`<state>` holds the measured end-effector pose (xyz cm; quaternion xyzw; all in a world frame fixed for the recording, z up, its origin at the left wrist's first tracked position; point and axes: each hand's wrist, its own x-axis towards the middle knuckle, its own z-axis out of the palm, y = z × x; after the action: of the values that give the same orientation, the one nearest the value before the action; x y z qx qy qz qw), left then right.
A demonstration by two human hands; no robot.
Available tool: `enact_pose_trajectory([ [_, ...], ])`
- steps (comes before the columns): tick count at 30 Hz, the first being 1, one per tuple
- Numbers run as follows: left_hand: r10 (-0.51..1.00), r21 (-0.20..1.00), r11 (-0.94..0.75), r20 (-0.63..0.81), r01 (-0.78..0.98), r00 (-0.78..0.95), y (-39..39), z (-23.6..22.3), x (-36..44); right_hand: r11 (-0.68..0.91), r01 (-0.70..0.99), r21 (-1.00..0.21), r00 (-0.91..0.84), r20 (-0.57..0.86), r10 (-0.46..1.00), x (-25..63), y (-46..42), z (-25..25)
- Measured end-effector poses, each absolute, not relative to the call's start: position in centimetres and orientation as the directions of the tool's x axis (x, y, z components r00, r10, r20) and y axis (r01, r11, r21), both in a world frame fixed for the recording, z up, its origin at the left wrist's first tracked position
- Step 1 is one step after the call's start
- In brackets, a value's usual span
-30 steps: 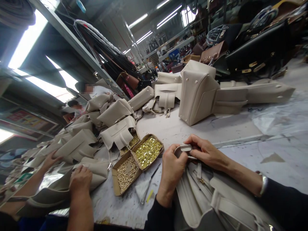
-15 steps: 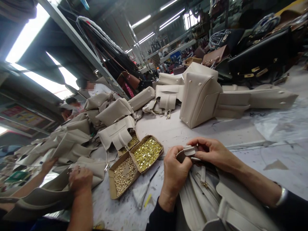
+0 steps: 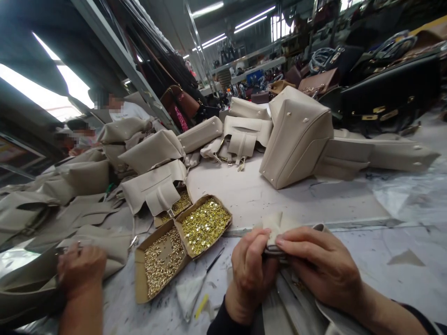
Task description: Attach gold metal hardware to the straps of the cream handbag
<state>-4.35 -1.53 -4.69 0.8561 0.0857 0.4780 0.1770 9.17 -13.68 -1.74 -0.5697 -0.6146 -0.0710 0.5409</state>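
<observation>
At the front of the table lies a beige handbag [image 3: 289,309], partly hidden beneath my hands. A beige leather flap [image 3: 273,225] of that bag rises between my fingers, folded over, with small marks on its surface. My left hand [image 3: 248,270] is closed, its fingers and thumb gripping the left side of the flap. Against the other side presses my right hand [image 3: 324,263], also closed, with the thumb and forefinger pinching the flap's edge. The fingertips underneath are hidden.
Left of my hands stand cardboard trays of gold rivets [image 3: 204,225] and small gold studs [image 3: 164,260]. A thin pointed tool [image 3: 214,260] lies beside them. Beige bags [image 3: 296,139] stand behind. A co-worker's hand [image 3: 82,265] handles another beige bag at the left.
My hands have turned the flap, so its outer face now stands up between my fingers. My right hand has come closer to the camera. The co-worker's hand has shifted left in view.
</observation>
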Motion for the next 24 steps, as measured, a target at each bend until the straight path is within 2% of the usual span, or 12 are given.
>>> enact_pose_trajectory([
  [4,0.258,0.333,-0.943,0.782,-0.03,0.568,-1.4,-4.4,-4.7,0.304,0.838,-0.453,0.201,0.774,0.601,9.1,-14.3,-1.9],
  [8,0.259,0.322,-0.946,0.782,-0.013,0.567,-1.4,-4.0,-4.5,0.294,0.842,-0.452,0.209,0.777,0.594,9.3,-14.4,-1.9],
  [15,0.291,0.427,-0.896,0.773,-0.123,0.564,-1.0,-3.6,-3.6,0.347,0.75,-0.564,0.238,0.719,0.653,9.7,-14.0,-2.7],
  [24,0.363,0.493,-0.862,0.763,-0.118,0.535,-1.5,-3.6,-3.1,0.282,0.793,-0.541,0.253,0.712,0.655,10.1,-14.7,-3.1],
])
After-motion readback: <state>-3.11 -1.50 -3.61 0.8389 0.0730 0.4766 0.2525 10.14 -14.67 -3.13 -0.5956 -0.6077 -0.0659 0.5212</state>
